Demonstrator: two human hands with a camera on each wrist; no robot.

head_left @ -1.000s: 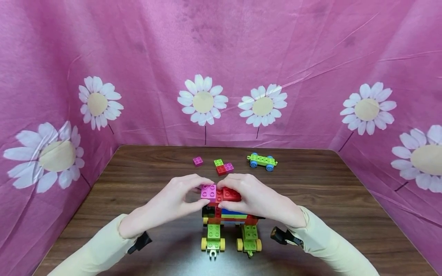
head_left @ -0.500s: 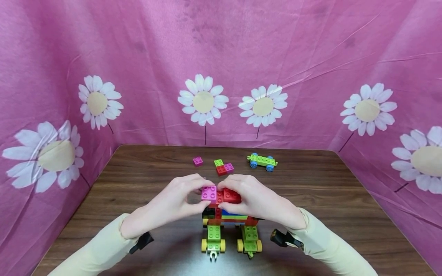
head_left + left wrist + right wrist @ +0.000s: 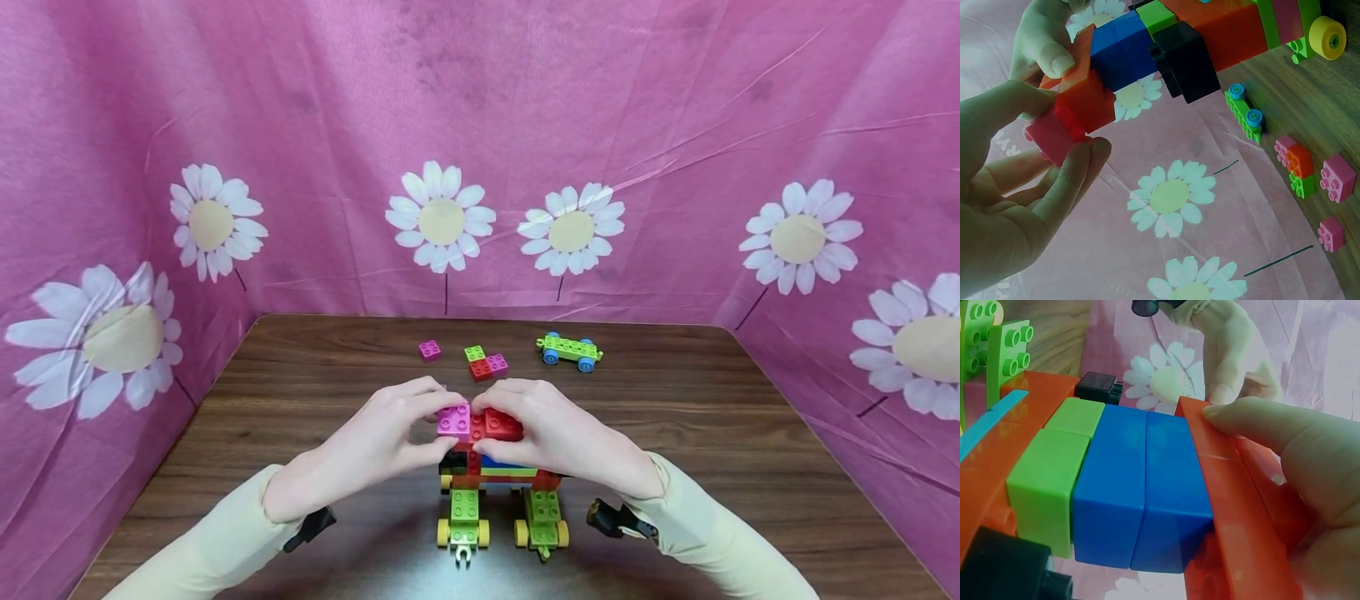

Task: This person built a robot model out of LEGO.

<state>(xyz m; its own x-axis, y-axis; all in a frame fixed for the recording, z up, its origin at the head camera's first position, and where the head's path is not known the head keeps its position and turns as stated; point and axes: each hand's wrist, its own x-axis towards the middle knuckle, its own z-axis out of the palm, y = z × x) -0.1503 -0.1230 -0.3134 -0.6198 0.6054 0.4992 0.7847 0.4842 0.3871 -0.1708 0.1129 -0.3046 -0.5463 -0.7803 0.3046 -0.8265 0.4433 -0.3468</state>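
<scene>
A toy-brick model stands at the front middle of the table, built on two lime wheeled bases [image 3: 465,504] with yellow wheels. My left hand [image 3: 386,429] pinches a pink brick [image 3: 453,421] between thumb and fingers at the model's top left, against red bricks. On the top right, my right hand [image 3: 566,433] grips a red brick [image 3: 502,425], with its thumb along the near side. Below, the right wrist view shows blue bricks [image 3: 1141,487] and lime bricks [image 3: 1050,469]. A black brick [image 3: 1188,62] juts from the side. The right hand partly covers the model's right end.
Behind the model lie a loose pink brick [image 3: 429,350] and a cluster of lime, red and pink bricks [image 3: 480,369]. A lime wheeled base [image 3: 568,350] with blue wheels stands at the back right. Pink flowered cloth [image 3: 480,100] rises around the table [image 3: 315,367].
My left thumb sits slightly lower against the pink brick than one second ago. The right hand, the model and the loose bricks look unchanged.
</scene>
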